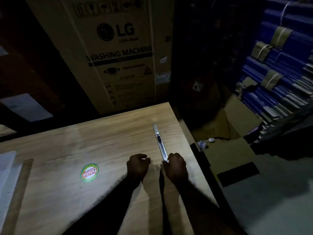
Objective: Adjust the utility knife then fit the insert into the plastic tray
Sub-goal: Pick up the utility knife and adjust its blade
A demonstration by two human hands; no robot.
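Observation:
A silver utility knife (pixel 159 141) with a black slider lies on the wooden table (pixel 105 133), its blade end pointing away from me. My right hand (pixel 175 166) is curled over the knife's near end, fingers closed on it. My left hand (pixel 138 165) rests beside it on the table, fingers curled with nothing in them, a little apart from the knife. At the far left edge lies a pale plastic tray (pixel 6 173), partly cut off, with a brown strip (pixel 22 189) along its right side.
A round green and red sticker (pixel 89 171) is on the tabletop left of my hands. A large washing machine carton (pixel 108 53) stands behind the table. Stacked blue bundles (pixel 279 65) fill the right. The table's right edge (pixel 194 155) drops to the floor.

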